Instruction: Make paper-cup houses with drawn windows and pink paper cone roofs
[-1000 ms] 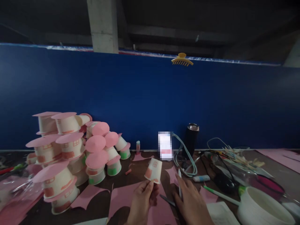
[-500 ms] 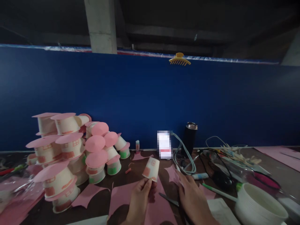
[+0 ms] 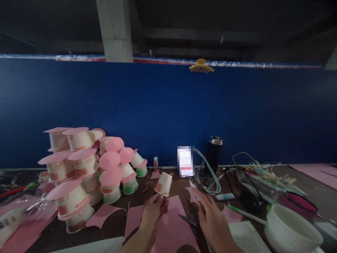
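In the head view, my left hand [image 3: 152,212] pinches a small white paper cup [image 3: 163,184] by its rim. The cup is tilted and bottom up, with a door and a window drawn in reddish crayon. My right hand [image 3: 210,214] hovers to the right over the table, fingers stretched out. Its fingertips end in pale points, and I cannot tell if these are nails or something small. Beneath my hands lie cut pink paper sheets [image 3: 172,225]. A dark blade [image 3: 187,220], like that of scissors, shows beside my right hand, its handle hidden.
Decorated cups with pink paper discs [image 3: 83,163] are stacked at left. A glue stick [image 3: 156,163], a lit phone [image 3: 185,161] and a black flask [image 3: 213,154] stand at the back. On the right are cables, a glue tube [image 3: 225,196], a green-tipped stick [image 3: 246,214] and nested white bowls [image 3: 289,228].
My left hand has moved left and slightly up with the cup. My right hand has shifted a little left, its fingers reaching farther forward. The view has turned slightly.
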Demonstrator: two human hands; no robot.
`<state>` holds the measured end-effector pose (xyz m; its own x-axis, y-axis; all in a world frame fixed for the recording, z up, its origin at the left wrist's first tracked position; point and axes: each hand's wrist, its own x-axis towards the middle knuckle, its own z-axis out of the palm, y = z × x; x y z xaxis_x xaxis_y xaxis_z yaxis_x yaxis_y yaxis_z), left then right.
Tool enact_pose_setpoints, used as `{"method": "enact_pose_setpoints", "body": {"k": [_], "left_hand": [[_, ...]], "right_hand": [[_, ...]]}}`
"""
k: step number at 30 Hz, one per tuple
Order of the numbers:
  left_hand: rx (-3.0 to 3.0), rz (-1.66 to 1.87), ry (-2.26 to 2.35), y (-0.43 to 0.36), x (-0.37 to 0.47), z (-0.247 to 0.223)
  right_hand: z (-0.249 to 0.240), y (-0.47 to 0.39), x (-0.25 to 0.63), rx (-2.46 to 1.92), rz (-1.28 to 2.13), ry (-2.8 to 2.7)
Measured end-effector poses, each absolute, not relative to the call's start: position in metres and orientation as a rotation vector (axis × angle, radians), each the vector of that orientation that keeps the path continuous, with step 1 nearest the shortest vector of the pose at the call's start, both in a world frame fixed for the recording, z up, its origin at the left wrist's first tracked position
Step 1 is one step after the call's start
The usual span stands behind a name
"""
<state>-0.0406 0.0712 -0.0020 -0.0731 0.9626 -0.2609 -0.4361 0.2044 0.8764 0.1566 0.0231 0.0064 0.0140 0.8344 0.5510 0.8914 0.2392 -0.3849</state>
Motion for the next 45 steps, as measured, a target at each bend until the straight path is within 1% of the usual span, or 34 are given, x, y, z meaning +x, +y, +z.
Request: {"method": "enact_pose_setpoints", "body": {"k": [9,18,28,32,36,40,42,45], "left_hand": [[0.607,1.201,1.164,0.068,-0.049,0.011],[0.635,1.198,1.189,0.07,-0.048,0.007],[0.76,0.903,1.287,0.068,-0.054,0.014],[0.965,0.878,1.404,0.069,-0.063,0.018],[1.324,0.82,1.632,0.075,-0.086,0.028],[1.682,0.911,1.9,0.082,-0.11,0.035],[1.799,0.92,1.965,0.084,-0.115,0.033],[2.039,0.819,2.085,0.086,-0.115,0.023]], "right_hand": [[0.003,0.023,0.156,-1.584,-0.078,-1.807],[0.001,0.024,0.156,-1.577,-0.112,-1.812],[0.0,0.026,0.156,-1.583,-0.077,-1.823],[-0.005,0.027,0.156,-1.569,-0.078,-1.789],[-0.01,0.03,0.157,-1.557,-0.103,-1.763],[-0.009,0.031,0.156,-1.496,-0.116,-1.715],[-0.006,0.03,0.154,-1.479,-0.089,-1.674],[-0.001,0.026,0.149,-1.49,-0.004,-1.593]]}}
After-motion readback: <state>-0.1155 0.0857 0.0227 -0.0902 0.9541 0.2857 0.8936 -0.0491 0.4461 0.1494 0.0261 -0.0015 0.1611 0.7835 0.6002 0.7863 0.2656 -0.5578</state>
